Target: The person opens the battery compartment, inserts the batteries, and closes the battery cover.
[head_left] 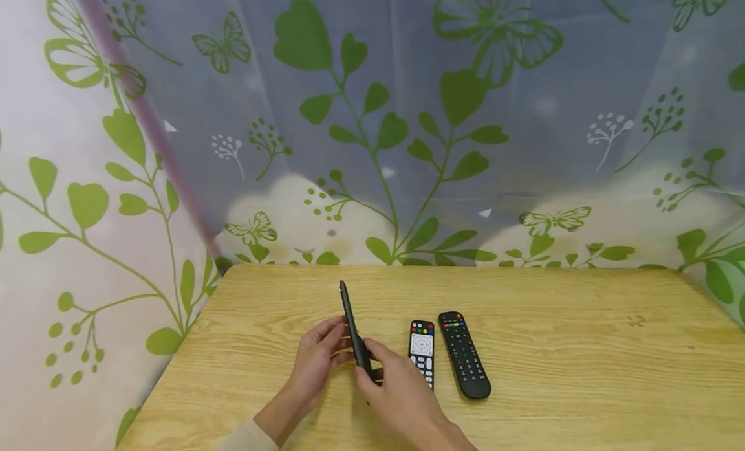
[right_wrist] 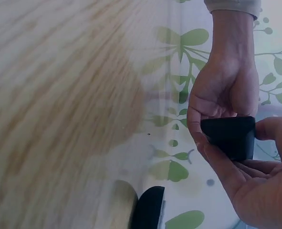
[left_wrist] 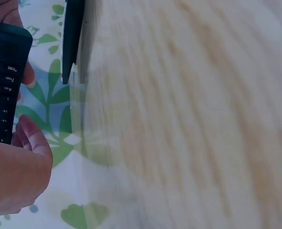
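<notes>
A black remote control (head_left: 351,315) is held up on its edge above the table, its narrow side toward the head camera. My right hand (head_left: 401,389) grips its near end, thumb on one side and fingers on the other. Around the far half, my left hand (head_left: 314,357) holds it with curled fingers. In the left wrist view the number keys of this remote control (left_wrist: 5,88) face that camera. To the right of my right hand lie a remote with white keys (head_left: 421,345), partly hidden by that hand, and another black remote (head_left: 464,357).
The wooden table (head_left: 593,360) extends well to the right of the remotes. A printed cloth (head_left: 372,179) with green leaves and butterflies hangs behind the table's far edge, and a similar one (head_left: 87,263) along the left.
</notes>
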A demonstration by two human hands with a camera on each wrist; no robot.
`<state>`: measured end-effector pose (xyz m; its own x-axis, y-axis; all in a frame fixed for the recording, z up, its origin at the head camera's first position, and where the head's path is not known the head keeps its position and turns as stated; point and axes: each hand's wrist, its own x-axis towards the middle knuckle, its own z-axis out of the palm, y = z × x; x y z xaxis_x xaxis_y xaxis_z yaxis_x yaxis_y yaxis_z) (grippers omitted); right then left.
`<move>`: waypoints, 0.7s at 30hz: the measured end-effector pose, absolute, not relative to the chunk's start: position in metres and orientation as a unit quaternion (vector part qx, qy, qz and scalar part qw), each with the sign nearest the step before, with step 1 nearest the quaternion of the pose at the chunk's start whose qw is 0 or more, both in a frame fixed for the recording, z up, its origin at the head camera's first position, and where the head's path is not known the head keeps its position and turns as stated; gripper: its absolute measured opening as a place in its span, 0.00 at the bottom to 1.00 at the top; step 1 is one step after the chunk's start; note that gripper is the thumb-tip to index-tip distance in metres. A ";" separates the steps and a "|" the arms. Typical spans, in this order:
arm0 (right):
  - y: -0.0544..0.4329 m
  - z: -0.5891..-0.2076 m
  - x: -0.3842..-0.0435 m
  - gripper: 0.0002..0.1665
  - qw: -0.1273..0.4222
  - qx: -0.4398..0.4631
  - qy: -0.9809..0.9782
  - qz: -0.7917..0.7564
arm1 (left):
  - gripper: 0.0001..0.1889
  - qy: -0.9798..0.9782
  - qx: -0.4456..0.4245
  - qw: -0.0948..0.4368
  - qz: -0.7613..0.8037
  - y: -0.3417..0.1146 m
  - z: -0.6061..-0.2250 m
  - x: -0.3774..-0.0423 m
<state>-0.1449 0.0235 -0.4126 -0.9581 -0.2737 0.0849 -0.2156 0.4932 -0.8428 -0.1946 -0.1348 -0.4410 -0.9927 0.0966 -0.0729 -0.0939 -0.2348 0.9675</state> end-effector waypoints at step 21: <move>0.024 -0.436 -0.167 0.26 0.130 -0.070 0.762 -0.630 | 0.18 0.710 -0.060 0.065 0.699 -0.147 -0.447 -0.202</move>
<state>-0.1669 0.0241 -0.4362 -0.9562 -0.2707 -0.1111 0.0581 0.1966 -0.9788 -0.2016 -0.1472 -0.4471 -0.9843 0.0053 -0.1764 -0.1763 0.0159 0.9842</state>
